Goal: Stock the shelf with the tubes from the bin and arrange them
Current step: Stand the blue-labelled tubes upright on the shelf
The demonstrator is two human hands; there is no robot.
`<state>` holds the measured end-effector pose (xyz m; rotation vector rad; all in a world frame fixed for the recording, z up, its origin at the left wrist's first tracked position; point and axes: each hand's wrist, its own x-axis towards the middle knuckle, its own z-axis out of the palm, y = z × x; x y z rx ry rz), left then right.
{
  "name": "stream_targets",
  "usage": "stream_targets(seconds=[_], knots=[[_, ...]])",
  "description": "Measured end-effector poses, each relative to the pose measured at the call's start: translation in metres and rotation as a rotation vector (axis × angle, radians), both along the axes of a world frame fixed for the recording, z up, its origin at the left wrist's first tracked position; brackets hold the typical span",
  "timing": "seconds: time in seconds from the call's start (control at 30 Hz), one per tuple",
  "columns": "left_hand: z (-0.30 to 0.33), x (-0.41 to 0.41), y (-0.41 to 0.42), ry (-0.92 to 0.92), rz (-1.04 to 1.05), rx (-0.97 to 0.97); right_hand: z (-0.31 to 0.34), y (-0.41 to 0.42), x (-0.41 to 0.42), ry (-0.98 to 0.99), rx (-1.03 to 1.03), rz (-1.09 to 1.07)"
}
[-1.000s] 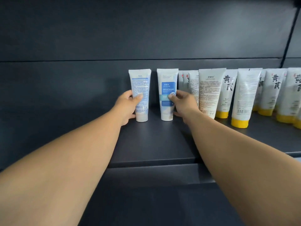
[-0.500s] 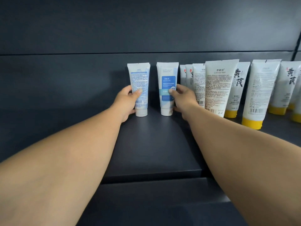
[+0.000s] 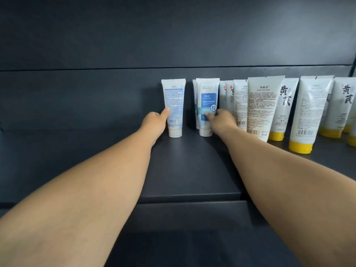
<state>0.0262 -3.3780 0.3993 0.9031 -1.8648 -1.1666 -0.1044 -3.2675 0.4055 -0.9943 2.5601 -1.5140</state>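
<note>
Both arms outstretched, left hand [image 3: 155, 122] and right hand [image 3: 221, 120] thumbs forward

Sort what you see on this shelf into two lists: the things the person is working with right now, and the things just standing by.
In use:
- left hand, gripping the white tube showing its back label
- right hand, gripping the blue-label tube
- shelf being stocked

Standing by:
- yellow-capped tubes in the row to the right
- dark back panel
</note>
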Motion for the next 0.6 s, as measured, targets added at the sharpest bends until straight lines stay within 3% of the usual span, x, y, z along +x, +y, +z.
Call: stream_targets(seconds=[0.2,0.4,0.6], knots=[[0.004,0.038,0.051,-0.289,0.174,-0.31,-0.002,0.039,0.036,0.113,0.199,0.02],[0.008,0.087,0.128,-0.382,0.084,-0.673,0.002,0.108,0.093,0.435,0.141,0.186],[0.001,0.147,0.212,-0.453,0.124,-0.9,-0.005,0.192,0.132,0.736,0.082,0.245]])
